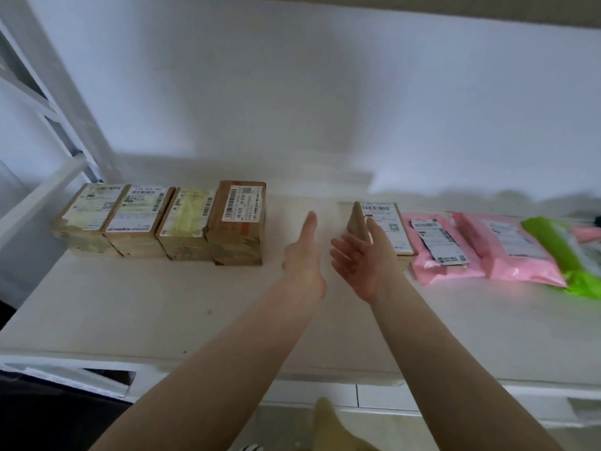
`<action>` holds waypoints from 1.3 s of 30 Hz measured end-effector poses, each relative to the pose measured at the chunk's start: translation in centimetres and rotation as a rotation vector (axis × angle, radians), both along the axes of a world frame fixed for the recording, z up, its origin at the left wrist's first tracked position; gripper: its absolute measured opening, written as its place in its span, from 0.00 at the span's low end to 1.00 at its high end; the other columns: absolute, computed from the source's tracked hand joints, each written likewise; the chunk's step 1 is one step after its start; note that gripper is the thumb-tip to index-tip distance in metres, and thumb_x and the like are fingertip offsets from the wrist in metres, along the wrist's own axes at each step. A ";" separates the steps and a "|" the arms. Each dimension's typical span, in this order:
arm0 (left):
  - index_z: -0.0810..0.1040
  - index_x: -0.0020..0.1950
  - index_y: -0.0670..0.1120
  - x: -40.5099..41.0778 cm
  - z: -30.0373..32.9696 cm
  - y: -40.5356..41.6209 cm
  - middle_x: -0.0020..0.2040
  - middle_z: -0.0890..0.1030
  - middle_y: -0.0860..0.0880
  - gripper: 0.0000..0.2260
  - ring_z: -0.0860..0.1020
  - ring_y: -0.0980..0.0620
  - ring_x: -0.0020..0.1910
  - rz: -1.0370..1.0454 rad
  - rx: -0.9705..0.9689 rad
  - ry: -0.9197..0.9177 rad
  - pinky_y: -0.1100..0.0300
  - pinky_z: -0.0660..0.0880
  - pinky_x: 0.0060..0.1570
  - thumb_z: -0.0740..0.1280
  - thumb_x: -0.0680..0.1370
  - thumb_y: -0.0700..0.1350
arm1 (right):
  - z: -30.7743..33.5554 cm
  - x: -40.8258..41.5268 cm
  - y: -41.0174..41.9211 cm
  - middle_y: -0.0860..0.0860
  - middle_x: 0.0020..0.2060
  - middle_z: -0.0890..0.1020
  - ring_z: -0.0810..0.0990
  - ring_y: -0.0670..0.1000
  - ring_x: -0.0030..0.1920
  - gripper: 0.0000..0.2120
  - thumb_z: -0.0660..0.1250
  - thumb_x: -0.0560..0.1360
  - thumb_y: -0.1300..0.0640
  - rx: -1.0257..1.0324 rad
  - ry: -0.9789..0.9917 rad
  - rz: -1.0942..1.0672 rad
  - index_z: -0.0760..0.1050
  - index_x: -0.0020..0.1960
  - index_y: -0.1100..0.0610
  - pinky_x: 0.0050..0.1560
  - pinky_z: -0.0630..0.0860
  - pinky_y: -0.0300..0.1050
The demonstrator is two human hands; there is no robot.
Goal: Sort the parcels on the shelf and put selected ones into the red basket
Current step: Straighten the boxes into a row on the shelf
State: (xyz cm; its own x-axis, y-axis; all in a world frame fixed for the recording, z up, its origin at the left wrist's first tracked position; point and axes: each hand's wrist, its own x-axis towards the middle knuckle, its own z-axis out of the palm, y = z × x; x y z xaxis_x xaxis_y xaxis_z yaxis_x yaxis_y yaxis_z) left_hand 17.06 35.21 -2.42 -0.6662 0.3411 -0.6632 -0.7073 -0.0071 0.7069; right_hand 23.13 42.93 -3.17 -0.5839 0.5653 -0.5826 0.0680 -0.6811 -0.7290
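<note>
White wall backs the pale shelf [130,307] that runs across in front of me, its front edge near my elbows and a wide bare strip between that edge and the parcels. Four brown boxes [162,219] sit side by side toward the back left, touching one another, the rightmost one ending just short of the open gap in the middle. My left hand [304,258] reaches into that gap with the fingers loosely curled and the thumb stretched forward, holding nothing. My right hand [364,262] is spread, palm turned left, its back just beside a flat brown box [383,219] whose near left corner is tilted up. Two pink mailer bags [471,249] lie next to it, then a green bag [566,252] at the right edge. I cannot see any red basket.
</note>
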 end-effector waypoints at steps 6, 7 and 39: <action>0.77 0.64 0.43 1.9 -1.2 6.5 0.62 0.78 0.44 0.40 0.80 0.42 0.54 -0.068 -0.058 0.088 0.54 0.77 0.53 0.72 0.61 0.69 | -2.5 5.3 1.2 0.56 0.51 0.78 0.77 0.55 0.51 0.32 0.66 0.75 0.37 -0.116 -0.149 -0.135 0.71 0.67 0.61 0.53 0.75 0.50; 0.80 0.60 0.44 1.8 -2.7 8.0 0.59 0.80 0.45 0.43 0.82 0.43 0.51 -0.066 -0.084 0.122 0.51 0.79 0.53 0.72 0.54 0.72 | -2.4 5.5 1.4 0.55 0.50 0.76 0.76 0.55 0.53 0.29 0.66 0.75 0.38 -0.089 -0.160 -0.150 0.70 0.65 0.59 0.56 0.74 0.51; 0.73 0.66 0.53 2.1 0.8 -3.9 0.59 0.83 0.49 0.20 0.82 0.50 0.56 -0.233 0.280 0.514 0.67 0.78 0.40 0.71 0.76 0.40 | -1.4 6.3 1.2 0.54 0.59 0.84 0.82 0.54 0.61 0.26 0.72 0.71 0.48 0.187 0.223 0.258 0.74 0.67 0.51 0.62 0.77 0.55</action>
State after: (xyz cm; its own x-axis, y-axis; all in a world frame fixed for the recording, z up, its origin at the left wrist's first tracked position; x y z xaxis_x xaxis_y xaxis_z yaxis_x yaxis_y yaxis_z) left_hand 19.13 31.34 -1.65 -0.7631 0.6304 -0.1424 -0.2831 -0.1279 0.9505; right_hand 29.44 44.10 -4.59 -0.8217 0.4676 -0.3259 0.0457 -0.5159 -0.8555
